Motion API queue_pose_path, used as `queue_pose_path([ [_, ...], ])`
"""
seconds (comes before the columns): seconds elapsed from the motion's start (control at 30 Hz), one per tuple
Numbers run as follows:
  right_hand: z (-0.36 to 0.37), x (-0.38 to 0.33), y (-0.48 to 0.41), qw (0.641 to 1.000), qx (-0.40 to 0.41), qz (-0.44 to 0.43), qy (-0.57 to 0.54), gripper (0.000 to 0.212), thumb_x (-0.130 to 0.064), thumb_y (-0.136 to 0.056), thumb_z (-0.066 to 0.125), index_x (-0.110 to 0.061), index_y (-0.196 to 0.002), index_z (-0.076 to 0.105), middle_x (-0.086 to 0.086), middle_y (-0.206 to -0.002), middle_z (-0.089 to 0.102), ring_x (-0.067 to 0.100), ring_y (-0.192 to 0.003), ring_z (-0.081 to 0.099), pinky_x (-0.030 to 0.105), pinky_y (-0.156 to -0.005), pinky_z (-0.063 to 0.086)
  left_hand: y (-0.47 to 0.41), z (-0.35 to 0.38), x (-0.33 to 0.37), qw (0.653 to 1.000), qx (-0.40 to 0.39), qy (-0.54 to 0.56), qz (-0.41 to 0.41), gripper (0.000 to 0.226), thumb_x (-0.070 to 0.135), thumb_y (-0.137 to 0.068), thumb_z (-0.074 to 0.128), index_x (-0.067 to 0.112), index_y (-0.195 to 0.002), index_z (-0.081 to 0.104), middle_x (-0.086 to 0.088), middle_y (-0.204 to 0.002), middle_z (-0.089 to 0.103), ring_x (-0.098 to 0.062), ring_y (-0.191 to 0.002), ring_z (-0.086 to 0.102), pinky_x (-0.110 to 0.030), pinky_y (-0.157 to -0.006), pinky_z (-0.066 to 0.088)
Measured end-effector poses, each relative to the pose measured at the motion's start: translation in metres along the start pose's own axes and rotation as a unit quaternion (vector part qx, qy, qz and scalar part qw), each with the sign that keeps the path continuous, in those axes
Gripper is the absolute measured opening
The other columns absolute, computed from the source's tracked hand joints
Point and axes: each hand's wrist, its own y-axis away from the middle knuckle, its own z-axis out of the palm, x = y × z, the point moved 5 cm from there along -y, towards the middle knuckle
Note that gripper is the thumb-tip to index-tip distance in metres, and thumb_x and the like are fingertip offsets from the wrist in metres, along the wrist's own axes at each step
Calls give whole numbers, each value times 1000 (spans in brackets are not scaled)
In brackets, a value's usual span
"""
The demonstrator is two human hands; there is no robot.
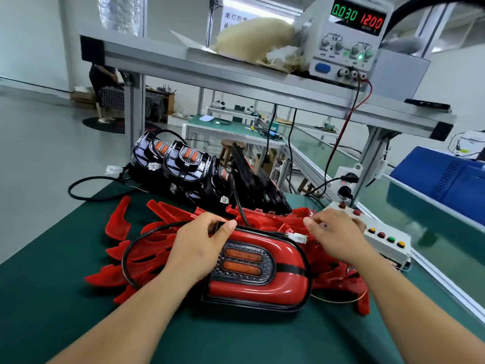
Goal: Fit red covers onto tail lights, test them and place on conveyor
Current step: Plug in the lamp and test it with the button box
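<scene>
Pinning the tail light (262, 285) on the green mat (236, 337), head view: left hand (202, 240) clenched on its far-left edge, thumb over the rim where the black cable (126, 258) exits; lamp sat near centre, on top of the loose red covers (118, 224); its own red cover looked seated all round. Right hand (336, 232) hovered at the far-right corner, fingers curled just above the white connector (298, 237); could not tell whether it pinched the thin wires there or nothing.

My read: cover fitted, step in hand was hook-up for test. To do it well: keep the left hand pressing so the lamp doesn't skate on the covers beneath; take the connector by its body, not the wires; mate it square; then work the button box (385, 240) just right of the hand and watch the power supply (349, 40) on the far shelf, which read 0.030 and 12.00. Conveyor (433, 227) ran along the right; lamp not on it yet.

Hard to make out: right fingertips' undersides; any test plug; cover fit under the left palm; button labels; how many bare lamps (183, 164) sat in the far stack.
</scene>
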Motion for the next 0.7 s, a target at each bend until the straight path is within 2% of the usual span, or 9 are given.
queue_pose_path([
  [0.03, 3, -2, 5, 1000, -16, -4, 11, 30, -60, -91, 43, -41, -71, 53, -11, -95, 56, 13, -104, 48, 38, -89, 26, 1, 0, 0, 1000, 0, -2, -1, 17, 51, -90, 57, 35, -91, 61, 20, -86, 61, 8, -84, 52, -7, -67, 34],
  [0.1, 8, -4, 11, 999, -44, -15, 17, 25, -62, -89, 47, -43, -81, 60, -14, -102, 56, 8, -106, 46, 34, -85, 21, 2, 0, 0, 1000, 2, -2, -7, 16, 51, -90, 58, 35, -90, 61, 19, -85, 61, 7, -84, 53, -7, -66, 34],
  [0.17, 14, -5, 14, 997, -75, -21, 11, 27, -61, -89, 51, -39, -97, 66, -13, -109, 58, 8, -111, 48, 35, -96, 26, 2, 0, 1, 1000, 3, -9, -10, 16, 50, -90, 59, 34, -89, 61, 18, -83, 61, 6, -82, 53, -8, -65, 34],
  [0.23, 19, -8, 13, 996, -91, -16, -10, 29, -58, -89, 55, -35, -101, 67, -10, -114, 60, 11, -115, 50, 44, -105, 32, 3, 0, 1, 1000, 3, -17, -11, 18, 49, -91, 58, 32, -89, 61, 17, -84, 60, 5, -82, 53, -7, -65, 34],
  [0.3, 19, -12, 12, 997, -76, -7, -24, 25, -58, -88, 56, -37, -95, 66, -10, -113, 60, 12, -115, 51, 45, -104, 34, 3, -1, 1, 1000, 2, -24, -14, 19, 51, -91, 58, 32, -88, 60, 16, -85, 61, 3, -83, 53, -8, -66, 35],
  [0.37, 16, -14, 13, 999, -40, -1, -27, 21, -60, -88, 55, -40, -89, 62, -13, -109, 57, 9, -111, 49, 37, -97, 29, 4, -2, 1, 999, 0, -33, -18, 20, 52, -90, 57, 33, -85, 59, 14, -84, 62, 2, -83, 54, -11, -65, 36],
  [0.47, 10, -14, 18, 999, 21, 0, -43, 20, -57, -91, 51, -38, -95, 56, -14, -105, 55, 10, -106, 49, 33, -88, 18, 4, -2, 2, 997, -6, -75, -15, 23, 56, -89, 54, 35, -85, 58, 15, -81, 61, 1, -80, 55, -13, -64, 36],
  [0.6, 7, -18, 26, 995, 62, -23, -74, 19, -52, -94, 47, -34, -100, 52, -14, -92, 58, 9, -88, 49, 30, -85, 15, 7, -9, 11, 987, 0, -160, 4, 49, 64, -86, 47, 29, -115, 64, 15, -98, 61, -10, -98, 60, -31, -87, 50],
  [0.7, 8, -22, 29, 992, 53, -41, -111, 19, -47, -96, 49, -31, -105, 55, -17, -90, 59, 8, -86, 51, 31, -93, 23, 6, -19, 31, 978, 41, -194, 72, 44, 56, -90, 48, 28, -121, 65, 9, -111, 64, -14, -107, 58, -35, -95, 47],
])
